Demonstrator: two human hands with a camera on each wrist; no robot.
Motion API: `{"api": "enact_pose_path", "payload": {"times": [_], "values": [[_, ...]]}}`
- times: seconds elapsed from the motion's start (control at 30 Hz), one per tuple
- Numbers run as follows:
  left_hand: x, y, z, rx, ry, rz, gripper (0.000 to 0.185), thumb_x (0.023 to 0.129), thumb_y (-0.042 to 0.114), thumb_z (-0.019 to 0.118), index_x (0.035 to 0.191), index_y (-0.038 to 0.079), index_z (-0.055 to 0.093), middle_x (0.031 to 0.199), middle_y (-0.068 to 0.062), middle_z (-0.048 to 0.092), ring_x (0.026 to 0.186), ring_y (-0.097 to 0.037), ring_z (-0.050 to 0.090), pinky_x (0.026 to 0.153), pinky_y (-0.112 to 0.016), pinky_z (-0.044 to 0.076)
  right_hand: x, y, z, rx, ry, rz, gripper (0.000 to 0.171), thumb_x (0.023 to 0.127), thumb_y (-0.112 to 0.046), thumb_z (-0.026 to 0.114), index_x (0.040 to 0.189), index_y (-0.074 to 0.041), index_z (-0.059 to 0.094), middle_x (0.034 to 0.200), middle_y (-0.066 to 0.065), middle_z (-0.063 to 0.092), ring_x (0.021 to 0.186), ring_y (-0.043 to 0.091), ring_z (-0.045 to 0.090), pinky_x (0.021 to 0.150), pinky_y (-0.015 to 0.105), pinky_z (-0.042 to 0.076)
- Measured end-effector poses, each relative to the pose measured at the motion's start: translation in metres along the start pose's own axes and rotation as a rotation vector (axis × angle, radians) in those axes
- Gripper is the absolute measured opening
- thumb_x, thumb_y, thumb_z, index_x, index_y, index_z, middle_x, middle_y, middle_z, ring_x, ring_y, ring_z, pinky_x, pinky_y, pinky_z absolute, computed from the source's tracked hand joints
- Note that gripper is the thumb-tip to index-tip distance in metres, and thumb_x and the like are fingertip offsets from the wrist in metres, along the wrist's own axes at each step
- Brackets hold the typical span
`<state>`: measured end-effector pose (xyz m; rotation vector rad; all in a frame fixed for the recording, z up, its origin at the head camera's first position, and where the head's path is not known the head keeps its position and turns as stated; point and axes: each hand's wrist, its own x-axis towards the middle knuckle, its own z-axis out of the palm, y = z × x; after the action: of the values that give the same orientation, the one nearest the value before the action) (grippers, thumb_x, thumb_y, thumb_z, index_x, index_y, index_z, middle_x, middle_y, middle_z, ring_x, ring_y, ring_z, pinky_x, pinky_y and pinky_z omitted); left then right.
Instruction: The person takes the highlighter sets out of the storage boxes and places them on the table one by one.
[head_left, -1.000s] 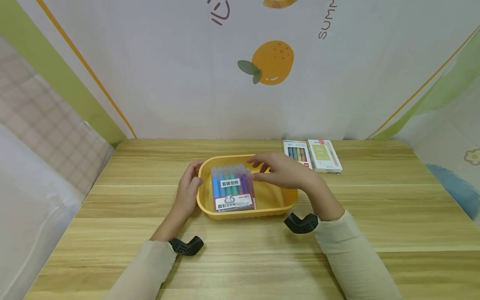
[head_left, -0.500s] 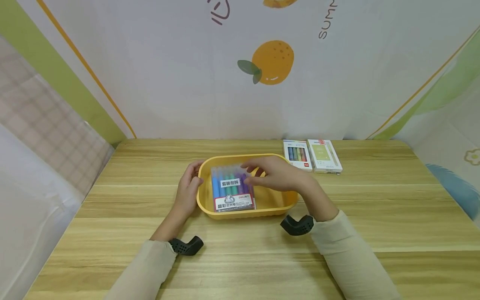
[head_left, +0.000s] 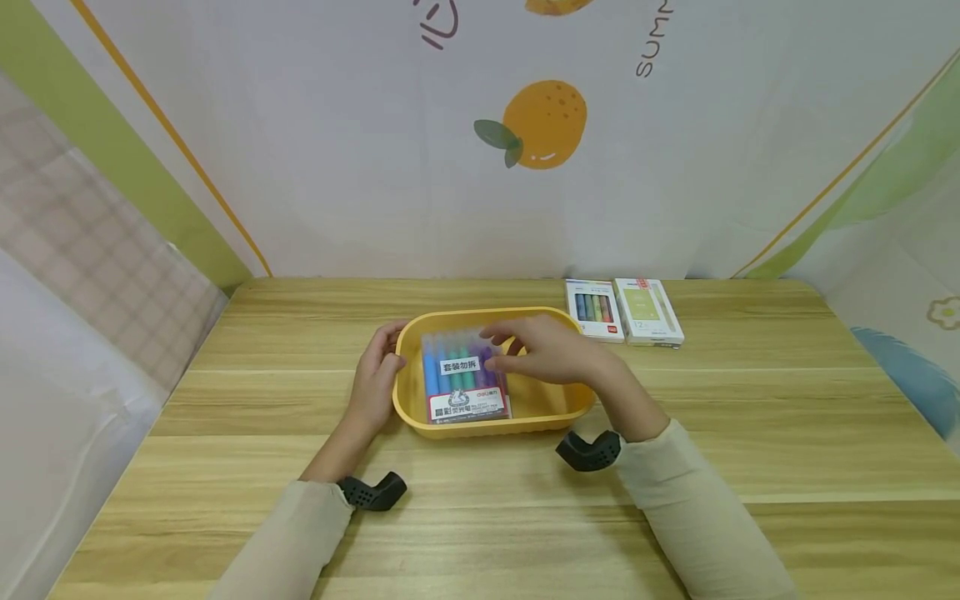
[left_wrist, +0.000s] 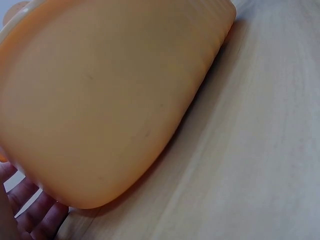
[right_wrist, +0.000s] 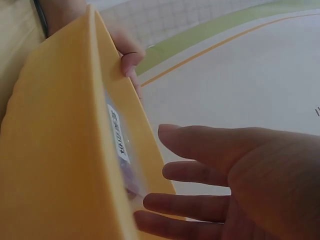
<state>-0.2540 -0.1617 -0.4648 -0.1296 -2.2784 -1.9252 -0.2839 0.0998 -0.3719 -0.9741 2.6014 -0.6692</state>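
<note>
A yellow plastic basket (head_left: 540,406) sits on the wooden table. Inside its left half lies a clear pack of highlighters (head_left: 450,379) in blue, green and purple, with a white label. My left hand (head_left: 375,382) grips the basket's left end, thumb at the rim and fingers along the outer wall. The left wrist view shows that wall (left_wrist: 100,100) close up, with the fingers (left_wrist: 37,210) at its lower left. Over the basket's right half is my right hand (head_left: 543,350), fingers loosely bent and apart, holding nothing. Its fingertips overlap the pack's right edge in the head view.
Behind the basket to the right, a white box with colored sticks in its window (head_left: 594,310) lies beside a white and green box (head_left: 648,312). A white cloth with a printed orange (head_left: 546,125) hangs at the table's back edge.
My right hand has moved a little left over the basket, so its fingertips now overlap the highlighter pack. The left hand, basket and pack stay in place.
</note>
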Motion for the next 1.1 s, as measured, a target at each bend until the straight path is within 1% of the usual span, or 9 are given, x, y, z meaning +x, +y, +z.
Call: {"api": "enact_pose_path", "payload": {"times": [0.27, 0.53, 0.73, 0.93, 1.1], "values": [[0.000, 0.000, 0.000, 0.011, 0.002, 0.005, 0.052, 0.090, 0.003, 0.038, 0.140, 0.000, 0.050, 0.134, -0.020, 0.058, 0.114, -0.021, 0.053, 0.089, -0.012, 0.045, 0.001, -0.001, 0.002, 0.017, -0.011, 0.022, 0.052, 0.096, -0.037, 0.065, 0.140, -0.011, 0.059, 0.129, 0.007, 0.069, 0.107, 0.021, 0.067, 0.088, 0.033, 0.055], [0.000, -0.001, 0.000, 0.008, 0.010, 0.000, 0.051, 0.090, 0.003, 0.038, 0.139, 0.000, 0.051, 0.132, -0.021, 0.058, 0.113, -0.024, 0.053, 0.088, -0.012, 0.045, 0.001, -0.003, 0.002, 0.034, -0.009, 0.029, 0.052, 0.096, -0.036, 0.066, 0.140, -0.010, 0.059, 0.130, 0.008, 0.069, 0.107, 0.022, 0.067, 0.087, 0.033, 0.055], [-0.001, 0.001, 0.000, 0.011, 0.003, 0.000, 0.052, 0.090, 0.004, 0.038, 0.141, 0.000, 0.050, 0.135, -0.021, 0.057, 0.116, -0.026, 0.053, 0.089, -0.011, 0.044, 0.004, -0.002, 0.005, 0.066, 0.025, 0.053, 0.052, 0.096, -0.037, 0.065, 0.140, -0.009, 0.059, 0.127, 0.009, 0.070, 0.109, 0.024, 0.067, 0.091, 0.036, 0.056], [0.000, 0.000, 0.000, 0.007, 0.005, -0.003, 0.052, 0.090, 0.003, 0.038, 0.140, 0.000, 0.050, 0.135, -0.021, 0.058, 0.116, -0.026, 0.053, 0.089, -0.012, 0.045, 0.007, 0.001, 0.009, 0.113, 0.057, 0.094, 0.051, 0.095, -0.035, 0.065, 0.138, -0.009, 0.060, 0.124, 0.010, 0.071, 0.105, 0.022, 0.067, 0.087, 0.035, 0.056], [0.000, 0.000, 0.000, 0.007, 0.005, 0.003, 0.051, 0.090, 0.003, 0.038, 0.140, 0.000, 0.050, 0.134, -0.021, 0.058, 0.115, -0.025, 0.053, 0.089, -0.012, 0.045, 0.008, -0.001, 0.011, 0.125, 0.065, 0.129, 0.050, 0.095, -0.035, 0.066, 0.138, -0.010, 0.060, 0.124, 0.010, 0.071, 0.108, 0.023, 0.067, 0.088, 0.036, 0.056]]}}
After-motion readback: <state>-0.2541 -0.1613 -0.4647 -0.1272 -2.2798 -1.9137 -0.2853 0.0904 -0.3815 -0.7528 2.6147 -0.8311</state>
